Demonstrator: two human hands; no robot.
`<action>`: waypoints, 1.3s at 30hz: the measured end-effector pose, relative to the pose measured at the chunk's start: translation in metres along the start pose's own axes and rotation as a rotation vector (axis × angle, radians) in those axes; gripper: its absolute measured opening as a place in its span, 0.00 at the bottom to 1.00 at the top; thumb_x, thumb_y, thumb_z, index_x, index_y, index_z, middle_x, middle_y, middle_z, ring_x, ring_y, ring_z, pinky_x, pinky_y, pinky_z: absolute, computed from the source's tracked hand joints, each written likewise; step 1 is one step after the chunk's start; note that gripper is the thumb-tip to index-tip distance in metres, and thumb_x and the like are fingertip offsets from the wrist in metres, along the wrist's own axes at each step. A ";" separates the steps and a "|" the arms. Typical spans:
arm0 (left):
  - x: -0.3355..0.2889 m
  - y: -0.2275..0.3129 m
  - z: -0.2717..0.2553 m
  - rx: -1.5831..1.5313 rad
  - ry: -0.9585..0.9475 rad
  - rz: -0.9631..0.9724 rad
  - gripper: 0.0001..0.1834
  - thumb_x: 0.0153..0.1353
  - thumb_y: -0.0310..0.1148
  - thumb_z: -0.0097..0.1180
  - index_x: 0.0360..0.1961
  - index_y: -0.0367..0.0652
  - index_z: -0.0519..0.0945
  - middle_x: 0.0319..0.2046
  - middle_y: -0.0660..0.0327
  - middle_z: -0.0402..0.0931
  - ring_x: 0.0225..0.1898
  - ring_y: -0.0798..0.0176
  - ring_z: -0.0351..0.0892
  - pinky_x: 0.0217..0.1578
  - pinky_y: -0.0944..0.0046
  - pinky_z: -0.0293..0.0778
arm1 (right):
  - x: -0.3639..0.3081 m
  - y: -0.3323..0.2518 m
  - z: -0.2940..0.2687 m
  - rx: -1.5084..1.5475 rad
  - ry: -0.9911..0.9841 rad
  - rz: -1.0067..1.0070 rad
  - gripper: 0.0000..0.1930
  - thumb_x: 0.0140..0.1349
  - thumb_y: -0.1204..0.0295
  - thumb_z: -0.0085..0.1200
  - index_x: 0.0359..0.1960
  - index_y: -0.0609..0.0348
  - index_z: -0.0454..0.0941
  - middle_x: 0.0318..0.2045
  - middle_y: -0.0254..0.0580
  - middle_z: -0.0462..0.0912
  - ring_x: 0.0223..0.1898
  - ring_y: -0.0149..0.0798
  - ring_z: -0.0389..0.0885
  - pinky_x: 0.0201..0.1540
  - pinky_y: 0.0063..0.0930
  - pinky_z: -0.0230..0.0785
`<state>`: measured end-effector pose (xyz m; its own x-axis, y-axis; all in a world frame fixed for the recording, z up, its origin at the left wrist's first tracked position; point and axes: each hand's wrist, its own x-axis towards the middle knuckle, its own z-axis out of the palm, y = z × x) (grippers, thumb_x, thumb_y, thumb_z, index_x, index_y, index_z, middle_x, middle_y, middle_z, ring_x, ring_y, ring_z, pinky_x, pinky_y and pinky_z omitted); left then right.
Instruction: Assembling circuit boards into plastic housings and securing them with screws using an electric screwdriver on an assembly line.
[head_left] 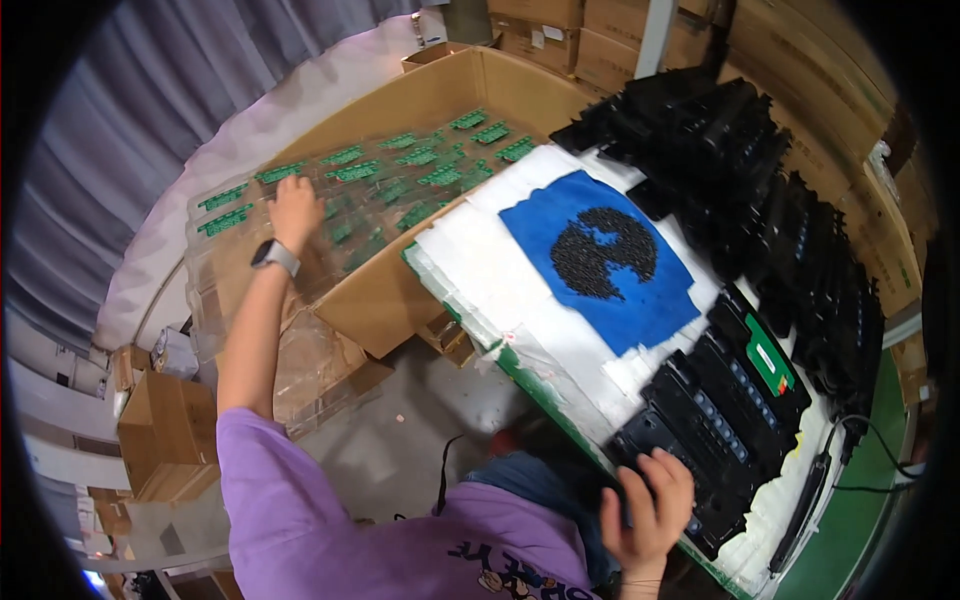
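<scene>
My left hand point(296, 213), stretched out to the far left, has its fingers curled down at the near edge of a green circuit board point(279, 173). That board lies on a clear plastic tray point(215, 262) with several like it; my fingertips are partly hidden behind the hand. At lower right, my right hand point(650, 508) is held up with its fingers apart and nothing in it. Just beyond it sit black plastic housings point(690, 425) with rows of round bluish pieces. One housing carries a green board point(768, 358) with a white label.
A blue cloth point(640, 320) with a heap of small black parts point(590, 265) lies on the white-covered table point(470, 235). Black housings point(700, 130) are piled along the far side. An open cardboard box point(375, 310) holds the trays. A black pen-shaped tool point(802, 510) with a cable lies right.
</scene>
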<state>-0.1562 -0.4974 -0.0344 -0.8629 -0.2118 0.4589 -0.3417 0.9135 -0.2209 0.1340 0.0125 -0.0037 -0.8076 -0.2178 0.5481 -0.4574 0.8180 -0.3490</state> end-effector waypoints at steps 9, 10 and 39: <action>0.058 -0.150 0.028 0.175 -0.497 -0.331 0.31 0.50 0.37 0.60 0.57 0.45 0.67 0.60 0.52 0.63 0.63 0.54 0.61 0.57 0.40 0.61 | 0.073 -0.030 0.081 0.122 -0.160 -0.023 0.18 0.46 0.71 0.60 0.43 0.56 0.77 0.47 0.51 0.72 0.51 0.56 0.71 0.50 0.52 0.62; 0.059 -0.162 0.024 0.137 -0.622 -0.218 0.32 0.49 0.34 0.61 0.57 0.44 0.67 0.59 0.51 0.65 0.62 0.52 0.62 0.58 0.44 0.60 | 0.079 -0.030 0.084 0.127 -0.177 -0.016 0.20 0.46 0.72 0.60 0.44 0.57 0.76 0.49 0.54 0.69 0.53 0.58 0.69 0.51 0.53 0.61; 0.101 -0.278 0.135 0.324 -0.410 0.095 0.28 0.51 0.17 0.48 0.57 0.34 0.63 0.51 0.47 0.66 0.55 0.47 0.66 0.49 0.53 0.72 | 0.145 -0.055 0.163 -0.236 -0.422 0.055 0.27 0.41 0.78 0.56 0.48 0.58 0.65 0.54 0.65 0.58 0.59 0.68 0.55 0.55 0.66 0.52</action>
<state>-0.1984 -0.8197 -0.0430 -0.9482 -0.3112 0.0643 -0.2968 0.7950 -0.5291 -0.0188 -0.1506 -0.0295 -0.9310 -0.3280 0.1603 -0.3524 0.9222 -0.1595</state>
